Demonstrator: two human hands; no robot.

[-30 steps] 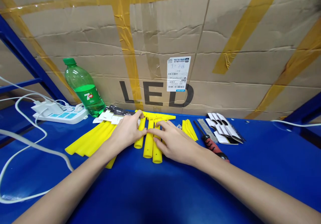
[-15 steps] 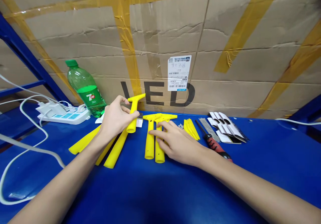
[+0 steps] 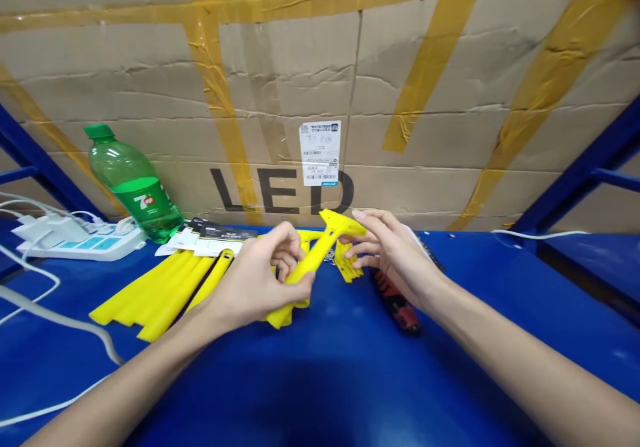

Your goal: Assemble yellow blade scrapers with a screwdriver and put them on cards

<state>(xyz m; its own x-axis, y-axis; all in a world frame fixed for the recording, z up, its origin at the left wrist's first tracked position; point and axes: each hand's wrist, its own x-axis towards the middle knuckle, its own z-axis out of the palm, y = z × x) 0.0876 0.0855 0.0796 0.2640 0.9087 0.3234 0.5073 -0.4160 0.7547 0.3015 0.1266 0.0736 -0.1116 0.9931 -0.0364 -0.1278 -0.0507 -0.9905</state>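
Note:
My left hand grips the tube of a yellow T-shaped scraper head between thumb and fingers, tilted above the table. My right hand is at the right end of its crosspiece, with the thumb side above and curled fingers below. Partly hidden beneath the left hand are other yellow T-shaped pieces. Left of them lie several long yellow tubes. Small yellow strips sit just beyond the right fingers, beside a small pile of screws.
A red and black screwdriver lies under the right hand. Printed cards are behind the tubes. A green bottle and a white power strip with cables stand left. A taped cardboard box backs the blue table.
My left hand has moved right with the scraper head and tilted it. My right hand has lifted off the T-shaped pieces and come to the crosspiece. The view has turned right.

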